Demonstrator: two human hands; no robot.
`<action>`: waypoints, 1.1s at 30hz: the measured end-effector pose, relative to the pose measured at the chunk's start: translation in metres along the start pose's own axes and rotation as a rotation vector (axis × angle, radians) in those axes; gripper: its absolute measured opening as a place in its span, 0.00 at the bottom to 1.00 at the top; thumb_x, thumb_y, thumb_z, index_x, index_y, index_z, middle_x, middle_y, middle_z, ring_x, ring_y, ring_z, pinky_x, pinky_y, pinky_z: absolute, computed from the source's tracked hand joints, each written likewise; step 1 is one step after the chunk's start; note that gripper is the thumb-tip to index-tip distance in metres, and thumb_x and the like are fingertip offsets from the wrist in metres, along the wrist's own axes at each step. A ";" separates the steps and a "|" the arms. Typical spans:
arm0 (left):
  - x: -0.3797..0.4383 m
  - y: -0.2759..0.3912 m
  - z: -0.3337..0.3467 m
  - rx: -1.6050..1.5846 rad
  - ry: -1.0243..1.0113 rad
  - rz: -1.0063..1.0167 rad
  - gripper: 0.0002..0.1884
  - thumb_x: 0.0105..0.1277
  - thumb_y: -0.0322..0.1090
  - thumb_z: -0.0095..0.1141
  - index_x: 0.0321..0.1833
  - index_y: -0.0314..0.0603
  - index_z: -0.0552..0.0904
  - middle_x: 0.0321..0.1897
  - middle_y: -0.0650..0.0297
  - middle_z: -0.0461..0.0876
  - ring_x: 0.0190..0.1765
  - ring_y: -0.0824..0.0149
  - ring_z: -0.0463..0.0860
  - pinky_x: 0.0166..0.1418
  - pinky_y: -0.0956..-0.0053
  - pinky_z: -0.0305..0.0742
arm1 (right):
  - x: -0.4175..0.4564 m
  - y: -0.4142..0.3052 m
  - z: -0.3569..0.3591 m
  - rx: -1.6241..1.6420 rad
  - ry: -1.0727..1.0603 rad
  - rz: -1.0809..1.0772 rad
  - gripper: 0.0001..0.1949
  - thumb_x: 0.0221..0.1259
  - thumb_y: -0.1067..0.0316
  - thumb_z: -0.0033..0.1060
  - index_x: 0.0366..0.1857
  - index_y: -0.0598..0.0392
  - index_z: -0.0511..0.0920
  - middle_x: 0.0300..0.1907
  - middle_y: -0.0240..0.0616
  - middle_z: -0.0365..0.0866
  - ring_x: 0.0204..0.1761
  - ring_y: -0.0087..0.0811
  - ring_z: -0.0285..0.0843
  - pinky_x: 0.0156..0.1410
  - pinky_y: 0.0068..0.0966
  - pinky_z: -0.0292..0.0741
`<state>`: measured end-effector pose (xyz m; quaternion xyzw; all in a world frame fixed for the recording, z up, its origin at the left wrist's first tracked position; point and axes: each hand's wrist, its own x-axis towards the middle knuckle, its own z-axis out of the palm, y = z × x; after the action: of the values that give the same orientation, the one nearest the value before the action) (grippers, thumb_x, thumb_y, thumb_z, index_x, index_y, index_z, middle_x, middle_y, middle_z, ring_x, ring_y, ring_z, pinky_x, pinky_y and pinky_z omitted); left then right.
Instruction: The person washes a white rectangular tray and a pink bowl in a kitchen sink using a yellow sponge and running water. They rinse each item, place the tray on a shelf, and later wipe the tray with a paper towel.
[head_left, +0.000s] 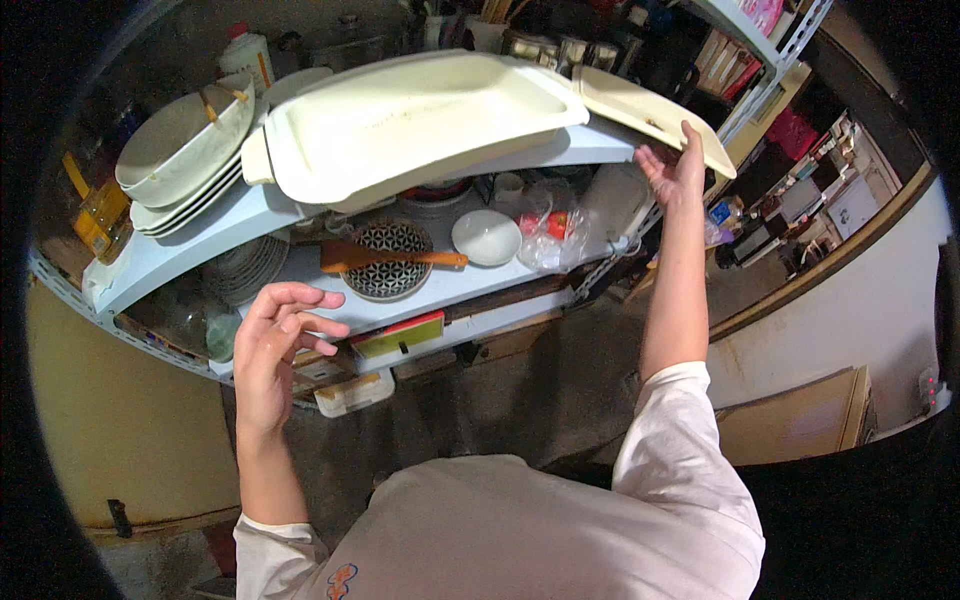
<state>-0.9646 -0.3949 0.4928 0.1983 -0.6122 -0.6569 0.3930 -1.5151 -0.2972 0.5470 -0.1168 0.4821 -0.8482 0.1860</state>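
Observation:
My left hand is raised in front of the shelf, fingers loosely curled and apart, holding nothing. At the upper right, my right hand reaches up to a flat cream plastic tray or lid, one digit overlapping its surface. Its other fingers show just below the near edge; a firm grip cannot be made out. Left of that lies a large cream rectangular basin on the top shelf, overhanging its front edge. Something of similar cream colour pokes out at the basin's left end.
A big bowl with chopsticks sits on stacked plates at left. On the lower shelf are a wooden spatula across a patterned bowl, a white bowl and plastic bags. Cardboard leans at right.

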 end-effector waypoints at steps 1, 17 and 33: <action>-0.001 -0.003 0.001 -0.002 -0.005 -0.011 0.20 0.74 0.43 0.52 0.58 0.32 0.76 0.54 0.47 0.84 0.48 0.61 0.88 0.48 0.71 0.81 | 0.003 0.001 -0.002 0.013 0.026 -0.008 0.33 0.63 0.45 0.67 0.62 0.58 0.67 0.48 0.49 0.67 0.44 0.45 0.76 0.45 0.44 0.87; -0.044 -0.075 -0.015 0.159 0.067 -0.225 0.18 0.80 0.45 0.54 0.32 0.43 0.74 0.21 0.66 0.79 0.24 0.73 0.79 0.33 0.77 0.76 | -0.117 0.118 -0.089 -0.164 -0.175 -0.174 0.14 0.69 0.57 0.68 0.46 0.56 0.79 0.30 0.31 0.77 0.27 0.25 0.76 0.28 0.23 0.75; -0.074 -0.201 -0.116 0.164 -0.586 -0.594 0.14 0.79 0.43 0.52 0.39 0.40 0.77 0.27 0.62 0.83 0.30 0.70 0.82 0.38 0.74 0.77 | -0.462 0.313 -0.137 -1.419 -0.195 0.517 0.27 0.63 0.31 0.60 0.28 0.45 0.88 0.36 0.38 0.90 0.42 0.41 0.88 0.50 0.39 0.81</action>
<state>-0.8879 -0.4259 0.2630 0.2016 -0.6646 -0.7192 -0.0213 -1.0856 -0.1388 0.1991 -0.1661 0.9053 -0.2500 0.3006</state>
